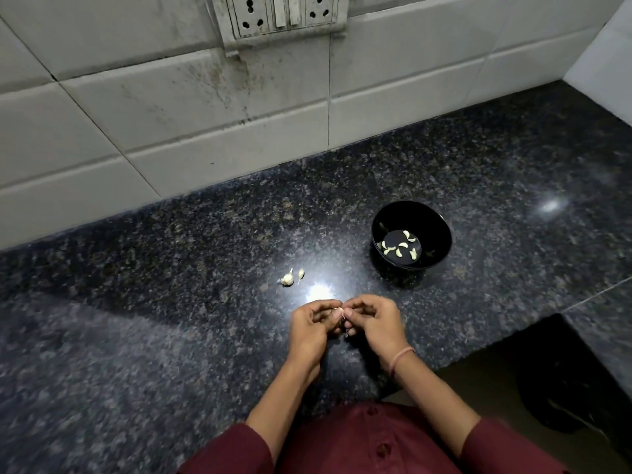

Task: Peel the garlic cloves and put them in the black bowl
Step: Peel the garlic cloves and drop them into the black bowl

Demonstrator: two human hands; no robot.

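I log left hand (309,325) and right hand (372,321) pinching one small pale garlic clove (339,311); glossy round black bowl (441,241) lies forward-right, nearer the right.

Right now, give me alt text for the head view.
The left hand and right hand pinch a garlic clove over a dark stone counter. Two unpeeled cloves lie just beyond; a black bowl of peeled cloves stands farther right.

Dark speckled granite surface (171,268) w/ bright light glare near its middle. Stained white tile wall (136,114) at back edge; socket panel (278,15) up top.
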